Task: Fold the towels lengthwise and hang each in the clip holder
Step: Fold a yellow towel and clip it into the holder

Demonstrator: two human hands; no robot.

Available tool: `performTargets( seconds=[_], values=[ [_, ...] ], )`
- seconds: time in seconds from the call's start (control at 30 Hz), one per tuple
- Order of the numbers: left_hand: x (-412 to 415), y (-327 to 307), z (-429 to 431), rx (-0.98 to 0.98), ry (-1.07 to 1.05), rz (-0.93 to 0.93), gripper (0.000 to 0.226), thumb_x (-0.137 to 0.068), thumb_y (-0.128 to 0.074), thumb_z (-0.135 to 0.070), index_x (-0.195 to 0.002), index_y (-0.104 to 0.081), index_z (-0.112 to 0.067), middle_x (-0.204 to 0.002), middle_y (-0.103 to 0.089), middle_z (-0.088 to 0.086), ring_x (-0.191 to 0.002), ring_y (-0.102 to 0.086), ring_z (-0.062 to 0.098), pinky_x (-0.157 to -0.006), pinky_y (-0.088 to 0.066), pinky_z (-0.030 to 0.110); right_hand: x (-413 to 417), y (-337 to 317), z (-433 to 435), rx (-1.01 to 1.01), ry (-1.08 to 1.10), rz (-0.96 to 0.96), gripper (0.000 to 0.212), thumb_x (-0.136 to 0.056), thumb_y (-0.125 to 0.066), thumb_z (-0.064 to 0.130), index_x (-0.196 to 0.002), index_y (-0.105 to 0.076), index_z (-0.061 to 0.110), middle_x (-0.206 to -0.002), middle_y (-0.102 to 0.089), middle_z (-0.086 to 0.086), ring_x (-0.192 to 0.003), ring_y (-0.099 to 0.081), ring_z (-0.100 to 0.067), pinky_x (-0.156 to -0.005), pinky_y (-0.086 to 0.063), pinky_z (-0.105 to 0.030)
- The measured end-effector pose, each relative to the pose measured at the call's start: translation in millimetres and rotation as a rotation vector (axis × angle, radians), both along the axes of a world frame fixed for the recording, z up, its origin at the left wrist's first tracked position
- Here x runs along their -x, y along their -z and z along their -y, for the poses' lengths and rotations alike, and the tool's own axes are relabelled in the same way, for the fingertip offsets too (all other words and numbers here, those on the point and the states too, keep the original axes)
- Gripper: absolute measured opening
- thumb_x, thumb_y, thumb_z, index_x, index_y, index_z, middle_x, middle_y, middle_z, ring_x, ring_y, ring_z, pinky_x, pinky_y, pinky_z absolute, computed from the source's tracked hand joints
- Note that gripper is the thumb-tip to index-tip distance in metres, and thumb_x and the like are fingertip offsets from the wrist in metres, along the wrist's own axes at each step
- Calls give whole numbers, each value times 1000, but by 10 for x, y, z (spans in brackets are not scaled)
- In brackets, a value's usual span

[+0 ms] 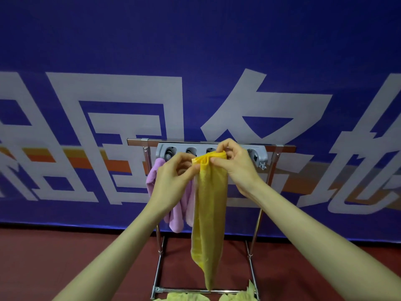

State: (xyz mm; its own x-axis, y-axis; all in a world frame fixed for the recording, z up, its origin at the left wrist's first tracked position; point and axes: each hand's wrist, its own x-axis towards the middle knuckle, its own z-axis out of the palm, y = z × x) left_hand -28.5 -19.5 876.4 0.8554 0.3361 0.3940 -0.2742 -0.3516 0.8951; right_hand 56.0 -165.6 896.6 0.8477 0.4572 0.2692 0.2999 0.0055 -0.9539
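We count one towel done: the lilac fleece towel (pixel 176 213) hangs from the leftmost clip of the grey plastic clip holder (pixel 259 151) on the chrome rack (pixel 258 224). The second is in hand. The thin yellow towel (pixel 209 203), folded to a long narrow strip, dangles from its bunched top edge, which the left hand (pixel 171 177) and right hand (pixel 236 164) both pinch just in front of a middle clip. We judge it not yet clipped — and pale yellow cloths (pixel 184 297) at the rack's foot remain.
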Motion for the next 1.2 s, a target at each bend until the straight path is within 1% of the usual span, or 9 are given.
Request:
performTargets(
  seconds=[0.13, 0.3, 0.47, 0.5, 0.67, 0.83, 1.0, 1.13, 1.2],
  values=[
    [32, 136, 23, 182, 98, 42, 26, -85, -61, -31, -105, -49, -22, -104, -67, 1, -100, -66, 8, -86, -52, 19, -22, -97, 7, -31, 75, -3, 19, -84, -65, 5, -98, -52, 8, -90, -58, -12, -83, -57, -18, -75, -50, -33],
    [6, 441, -1, -102, 187, -66, 18, -90, -63, -26, -107, -58, -22, -103, -64, -8, -98, -62, 6, -87, -48, 22, -27, -160, -14, -64, 49, -55, 16, -85, -66, 9, -92, -53, 16, -92, -60, -12, -86, -59, -22, -73, -50, -36],
    [-55, 753, -9, -220, 262, -137, 31, -80, -66, -36, -108, -57, -45, -121, -58, -5, -113, -55, 5, -95, -46, 23, 49, -176, -67, -129, 16, -90, 16, -85, -66, 8, -87, -55, 19, -86, -60, -5, -85, -58, -21, -72, -50, -33],
    [-63, 844, -10, -212, 285, -184, 34, -79, -68, -32, -109, -57, -45, -120, -60, -4, -112, -57, 6, -95, -48, 25, 58, -209, -71, -152, 18, -96, 16, -85, -65, 5, -87, -54, 18, -86, -59, -5, -84, -58, -21, -72, -50, -34],
    [-101, 1360, 46, -100, 339, -502, 30, -81, -74, -16, -109, -69, -10, -106, -73, 4, -98, -69, 12, -89, -55, 38, 74, -386, -73, -214, 65, -67, 19, -84, -62, -2, -84, -53, 14, -84, -57, -7, -80, -57, -20, -70, -51, -30],
    [-107, 1702, 86, -195, 354, -668, 32, -76, -74, -30, -102, -75, -13, -101, -75, 1, -97, -68, 7, -88, -54, 32, 17, -474, 3, -337, 143, -83, 24, -82, -60, -9, -80, -50, 12, -73, -53, -6, -66, -53, -14, -61, -47, -24],
    [-4, 2177, 9, -149, 423, -805, 55, -62, -77, -51, -80, -72, 0, -76, -71, 11, -74, -59, 12, -75, -48, 37, -96, -520, 175, -354, 257, -78, 23, -80, -63, -6, -78, -51, 13, -73, -53, -6, -67, -53, -14, -61, -47, -27],
    [69, 2060, 109, 105, 454, -803, 27, -75, -78, -18, -90, -73, 4, -86, -74, 9, -81, -68, 17, -85, -53, 35, -188, -533, 267, -374, 315, -82, 24, -80, -65, -4, -78, -50, 15, -70, -52, -5, -62, -51, -13, -56, -44, -25],
    [94, 1956, 142, 195, 456, -771, 31, -74, -76, -19, -96, -72, 3, -94, -75, 12, -87, -70, 19, -86, -55, 33, -243, -534, 307, -370, 348, -54, 24, -80, -66, -2, -78, -50, 16, -71, -52, -4, -63, -51, -13, -55, -44, -24]
  ],
)
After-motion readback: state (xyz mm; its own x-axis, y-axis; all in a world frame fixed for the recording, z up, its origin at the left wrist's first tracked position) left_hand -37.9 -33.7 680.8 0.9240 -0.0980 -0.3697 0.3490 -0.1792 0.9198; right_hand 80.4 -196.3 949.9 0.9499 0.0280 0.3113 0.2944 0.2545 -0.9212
